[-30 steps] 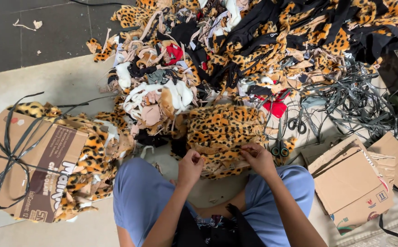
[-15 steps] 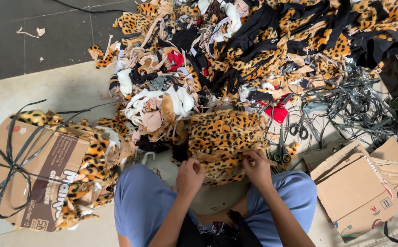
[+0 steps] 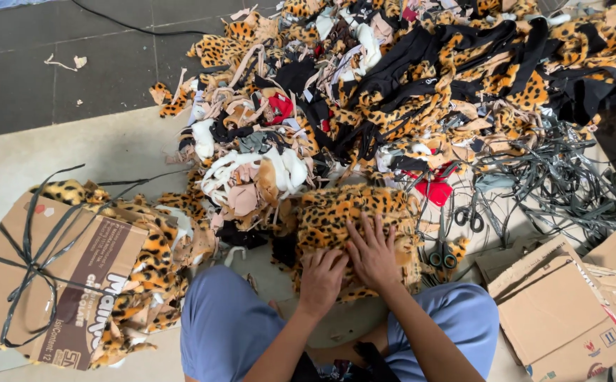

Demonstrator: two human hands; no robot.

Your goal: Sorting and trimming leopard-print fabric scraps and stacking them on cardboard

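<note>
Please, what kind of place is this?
Probably a small garment or textile workshop, with work done on the floor: a big heap of fabric scraps, scissors, and a leopard-print fabric piece under the person's hands.
</note>
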